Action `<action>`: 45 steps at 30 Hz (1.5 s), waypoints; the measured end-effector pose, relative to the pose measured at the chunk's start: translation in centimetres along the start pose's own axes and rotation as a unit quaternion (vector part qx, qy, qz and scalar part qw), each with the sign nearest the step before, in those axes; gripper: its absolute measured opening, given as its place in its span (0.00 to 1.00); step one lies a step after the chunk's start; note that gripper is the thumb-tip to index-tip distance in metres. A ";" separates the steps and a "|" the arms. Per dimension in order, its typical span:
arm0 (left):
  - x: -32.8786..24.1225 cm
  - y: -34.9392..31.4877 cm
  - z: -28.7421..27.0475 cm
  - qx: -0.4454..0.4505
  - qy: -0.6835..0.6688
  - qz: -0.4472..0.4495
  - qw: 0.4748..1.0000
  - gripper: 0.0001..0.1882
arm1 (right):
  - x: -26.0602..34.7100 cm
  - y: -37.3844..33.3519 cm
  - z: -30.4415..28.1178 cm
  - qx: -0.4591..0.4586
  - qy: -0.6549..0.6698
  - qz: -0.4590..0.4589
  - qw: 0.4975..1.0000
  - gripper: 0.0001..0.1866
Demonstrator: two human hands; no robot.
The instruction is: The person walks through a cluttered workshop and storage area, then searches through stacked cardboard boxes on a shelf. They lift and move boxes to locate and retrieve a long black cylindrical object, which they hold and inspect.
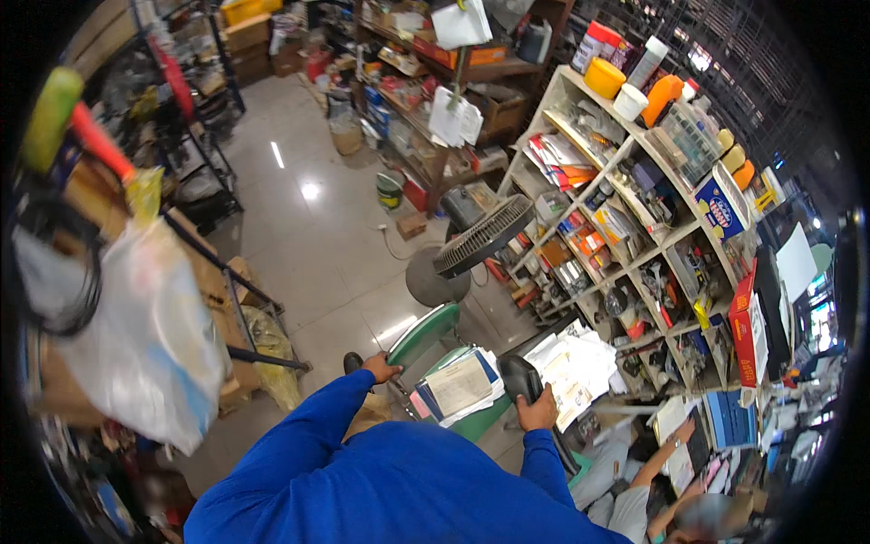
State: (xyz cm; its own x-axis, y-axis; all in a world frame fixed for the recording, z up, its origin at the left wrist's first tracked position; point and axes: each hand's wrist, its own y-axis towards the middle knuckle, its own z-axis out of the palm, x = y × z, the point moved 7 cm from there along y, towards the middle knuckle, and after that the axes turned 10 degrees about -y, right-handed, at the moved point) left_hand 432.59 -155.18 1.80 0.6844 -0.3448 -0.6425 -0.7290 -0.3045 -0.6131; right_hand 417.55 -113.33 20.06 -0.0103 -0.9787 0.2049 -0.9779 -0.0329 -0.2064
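Observation:
My left hand [382, 367] is closed on the edge of a green chair [426, 332] at its backrest. On the chair's seat rests a stack of papers and folders [458, 384]. My right hand [538, 409] is wrapped over the lower end of a black padded piece [519, 375] beside the seat; whether it belongs to this chair or another I cannot tell. Right beside that hand lie loose white papers [573, 363]. Both forearms are in blue sleeves.
Beyond the chair stands a grey fan [485, 238] on the tiled floor [304, 227]. Crowded cubbyhole shelves [625, 245] run along the right. A seated person [625, 508] works at lower right. A white plastic bag [149, 317] hangs at left; a green tin [390, 191] stands farther off.

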 end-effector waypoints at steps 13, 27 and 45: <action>-4.2 4.4 -1.3 0.387 0.284 0.175 0.860 0.26 | 0.5 -1.0 1.0 0.028 -0.149 0.192 0.970 0.56; 8.2 25.3 -33.4 0.082 -0.008 -0.034 0.996 0.27 | -1.7 -2.5 3.4 0.113 -0.318 0.498 0.799 0.68; 4.3 40.2 -67.5 -0.023 -0.283 -0.025 0.959 0.27 | 66.3 31.1 14.1 0.579 0.153 0.080 0.797 0.22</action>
State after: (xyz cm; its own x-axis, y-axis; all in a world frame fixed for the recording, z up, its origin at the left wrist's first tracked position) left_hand 405.21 -228.88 5.44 0.6085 0.2039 -0.7669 -0.6857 -0.3512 -0.6375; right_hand 389.38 -182.08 13.72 -0.3397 -0.8996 0.2745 -0.1127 -0.2508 -0.9615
